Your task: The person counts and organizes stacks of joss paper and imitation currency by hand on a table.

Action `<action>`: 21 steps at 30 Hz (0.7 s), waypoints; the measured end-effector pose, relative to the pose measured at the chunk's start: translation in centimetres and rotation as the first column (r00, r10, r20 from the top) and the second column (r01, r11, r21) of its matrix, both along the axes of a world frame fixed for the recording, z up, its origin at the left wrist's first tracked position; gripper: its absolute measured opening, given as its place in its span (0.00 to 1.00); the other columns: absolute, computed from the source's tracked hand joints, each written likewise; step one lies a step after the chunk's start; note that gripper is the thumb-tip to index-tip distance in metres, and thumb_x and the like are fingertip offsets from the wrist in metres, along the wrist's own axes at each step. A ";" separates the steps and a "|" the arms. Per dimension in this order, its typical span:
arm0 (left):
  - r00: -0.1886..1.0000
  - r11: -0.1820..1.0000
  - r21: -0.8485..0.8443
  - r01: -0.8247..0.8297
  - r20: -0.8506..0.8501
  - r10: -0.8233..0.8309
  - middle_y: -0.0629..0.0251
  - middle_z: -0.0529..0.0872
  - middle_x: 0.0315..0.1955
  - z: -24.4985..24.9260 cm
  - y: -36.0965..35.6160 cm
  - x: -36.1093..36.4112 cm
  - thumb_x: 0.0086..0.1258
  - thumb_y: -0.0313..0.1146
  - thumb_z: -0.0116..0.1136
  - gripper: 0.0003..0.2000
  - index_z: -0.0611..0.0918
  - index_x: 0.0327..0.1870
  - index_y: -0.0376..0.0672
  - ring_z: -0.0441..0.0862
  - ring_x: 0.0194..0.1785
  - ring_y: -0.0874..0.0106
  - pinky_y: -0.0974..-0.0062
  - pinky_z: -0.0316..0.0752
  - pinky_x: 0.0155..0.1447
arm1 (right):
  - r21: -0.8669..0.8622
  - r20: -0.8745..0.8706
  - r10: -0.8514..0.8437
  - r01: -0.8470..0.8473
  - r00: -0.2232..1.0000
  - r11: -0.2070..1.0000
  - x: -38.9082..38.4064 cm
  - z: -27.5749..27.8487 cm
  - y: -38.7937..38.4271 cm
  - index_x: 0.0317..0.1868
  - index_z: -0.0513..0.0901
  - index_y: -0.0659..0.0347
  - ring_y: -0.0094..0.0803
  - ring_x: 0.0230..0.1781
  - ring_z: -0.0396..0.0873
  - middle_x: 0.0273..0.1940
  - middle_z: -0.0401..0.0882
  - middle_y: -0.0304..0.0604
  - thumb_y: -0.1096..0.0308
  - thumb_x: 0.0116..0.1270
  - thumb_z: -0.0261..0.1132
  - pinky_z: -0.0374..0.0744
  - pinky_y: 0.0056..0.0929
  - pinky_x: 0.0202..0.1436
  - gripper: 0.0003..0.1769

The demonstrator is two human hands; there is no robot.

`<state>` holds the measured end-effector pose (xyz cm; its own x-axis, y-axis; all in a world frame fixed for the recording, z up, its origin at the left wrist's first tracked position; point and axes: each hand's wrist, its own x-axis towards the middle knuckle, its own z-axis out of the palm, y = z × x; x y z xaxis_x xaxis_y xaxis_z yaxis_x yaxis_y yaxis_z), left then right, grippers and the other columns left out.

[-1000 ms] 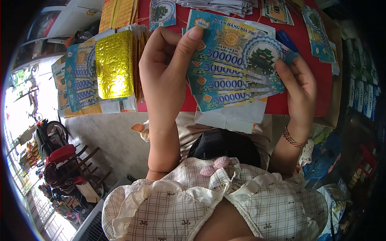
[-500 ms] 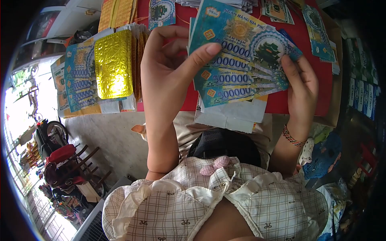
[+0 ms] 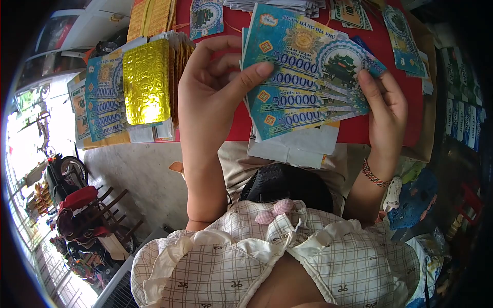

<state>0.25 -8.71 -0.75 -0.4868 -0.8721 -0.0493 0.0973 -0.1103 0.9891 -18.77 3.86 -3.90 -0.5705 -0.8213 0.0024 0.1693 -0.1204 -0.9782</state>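
Note:
Both my hands hold a fan of blue and yellow paper notes (image 3: 303, 66) marked 500000, raised over the red table (image 3: 239, 120). My left hand (image 3: 213, 97) grips the fan's left side, thumb on the front and fingers bent behind it. At the fan's right end, my right hand (image 3: 384, 102) pinches the gathered edges between thumb and fingers. White and yellow papers (image 3: 298, 146) lie below the fan at the table's near edge. To the left, a shiny gold embossed piece (image 3: 147, 82) rests on a stack with similar fanned notes (image 3: 105, 100).
Orange-gold packets (image 3: 150, 19) lie at the back left, near another blue note (image 3: 206, 18). More notes lie at the back right (image 3: 403, 41) and top (image 3: 351, 13). A cardboard edge (image 3: 429, 113) borders the table's right side. Motorbikes (image 3: 77, 205) stand at the far left.
My left thumb has shifted slightly left and down across the notes, uncovering more of the printed numbers. The fan has spread a little at its left side.

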 end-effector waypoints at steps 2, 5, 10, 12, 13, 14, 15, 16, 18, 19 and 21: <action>0.997 0.996 0.063 0.066 0.040 -0.069 0.57 0.86 0.35 0.7 0.4 0.1 0.59 0.18 0.67 0.22 0.72 0.54 0.32 0.85 0.39 0.75 0.82 0.81 0.41 | -0.003 0.002 0.003 -0.003 1.000 1.000 -0.3 0.0 0.2 0.52 0.78 0.70 0.16 0.43 0.77 0.43 0.83 0.39 0.69 0.71 0.61 0.74 0.15 0.48 0.15; 0.991 0.982 0.141 0.126 0.014 -0.130 0.57 0.86 0.37 1.0 0.7 0.7 0.58 0.17 0.66 0.25 0.70 0.57 0.32 0.85 0.40 0.73 0.80 0.81 0.44 | 0.020 -0.028 -0.015 0.016 0.999 1.000 -0.6 0.0 0.4 0.52 0.78 0.70 0.16 0.43 0.77 0.43 0.83 0.40 0.68 0.71 0.61 0.74 0.15 0.48 0.15; 0.985 0.983 0.111 0.145 0.075 -0.154 0.57 0.86 0.36 1.0 0.5 1.0 0.59 0.16 0.65 0.25 0.70 0.58 0.33 0.85 0.40 0.73 0.80 0.81 0.43 | 0.020 -0.010 0.000 0.000 1.000 1.000 -0.2 0.0 0.5 0.52 0.78 0.70 0.16 0.42 0.77 0.43 0.83 0.40 0.68 0.71 0.61 0.74 0.15 0.48 0.15; 0.985 0.981 0.129 0.144 0.082 -0.155 0.58 0.86 0.36 1.0 0.3 1.0 0.59 0.16 0.64 0.25 0.69 0.58 0.33 0.85 0.40 0.73 0.80 0.81 0.43 | 0.022 -0.017 0.005 -0.005 1.000 1.000 -0.3 -0.1 0.5 0.52 0.78 0.70 0.16 0.42 0.77 0.43 0.83 0.40 0.68 0.71 0.61 0.74 0.15 0.48 0.15; 0.986 0.981 0.145 0.129 0.085 -0.142 0.58 0.86 0.36 1.0 0.3 1.0 0.59 0.16 0.64 0.25 0.69 0.58 0.33 0.85 0.40 0.73 0.81 0.81 0.43 | 0.025 -0.025 0.011 -0.010 1.000 1.000 -0.3 -0.1 0.5 0.52 0.78 0.70 0.16 0.42 0.77 0.43 0.83 0.40 0.68 0.71 0.61 0.74 0.15 0.48 0.15; 0.988 0.980 0.161 0.113 0.088 -0.129 0.59 0.86 0.36 1.0 0.2 1.0 0.60 0.16 0.63 0.25 0.69 0.59 0.33 0.85 0.40 0.74 0.81 0.81 0.43 | 0.024 -0.025 0.010 -0.010 1.000 1.000 -0.2 0.0 0.5 0.52 0.78 0.70 0.16 0.42 0.77 0.43 0.83 0.40 0.68 0.71 0.61 0.74 0.15 0.48 0.15; 0.988 0.980 0.161 0.113 0.088 -0.129 0.59 0.86 0.36 1.0 0.2 1.0 0.60 0.16 0.63 0.25 0.69 0.59 0.33 0.85 0.40 0.74 0.81 0.81 0.43 | 0.020 -0.022 0.006 -0.005 1.000 1.000 -0.2 -0.1 0.4 0.52 0.78 0.70 0.16 0.42 0.77 0.43 0.83 0.40 0.69 0.71 0.61 0.74 0.15 0.48 0.15; 0.988 0.982 0.139 0.129 0.064 -0.139 0.59 0.85 0.35 1.0 0.2 1.1 0.60 0.16 0.63 0.25 0.70 0.58 0.33 0.85 0.41 0.74 0.81 0.81 0.43 | 0.015 -0.020 0.001 -0.001 1.000 1.000 -0.2 -0.1 0.4 0.53 0.78 0.70 0.16 0.42 0.77 0.43 0.83 0.40 0.69 0.71 0.61 0.74 0.15 0.48 0.15; 0.988 0.983 0.117 0.145 0.040 -0.150 0.60 0.85 0.35 0.9 0.4 1.1 0.61 0.16 0.63 0.24 0.70 0.58 0.33 0.85 0.41 0.74 0.81 0.81 0.43 | 0.011 -0.018 -0.002 0.002 1.000 1.000 -0.3 -0.2 0.4 0.53 0.78 0.70 0.16 0.42 0.77 0.43 0.83 0.40 0.69 0.71 0.62 0.74 0.15 0.48 0.15; 0.990 0.988 0.085 0.126 0.048 -0.130 0.60 0.85 0.35 0.9 0.7 1.0 0.61 0.16 0.62 0.24 0.70 0.59 0.33 0.85 0.41 0.74 0.81 0.81 0.42 | 0.007 -0.017 -0.004 0.005 1.000 1.000 -0.3 -0.3 0.4 0.53 0.78 0.70 0.16 0.42 0.77 0.43 0.83 0.40 0.69 0.70 0.62 0.74 0.15 0.48 0.15; 0.993 0.993 0.054 0.106 0.055 -0.109 0.61 0.85 0.35 1.0 0.8 1.0 0.62 0.17 0.62 0.24 0.70 0.59 0.34 0.85 0.40 0.75 0.81 0.81 0.42 | 0.017 -0.017 -0.003 0.004 1.000 1.000 -0.3 -0.3 0.4 0.54 0.78 0.70 0.16 0.42 0.77 0.43 0.83 0.40 0.69 0.70 0.62 0.74 0.15 0.48 0.16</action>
<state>1.25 -7.93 0.21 -0.5726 -0.8106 -0.1229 0.0247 -0.1669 0.9857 -19.04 4.29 -4.25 -0.5734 -0.8193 -0.0017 0.1520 -0.1043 -0.9829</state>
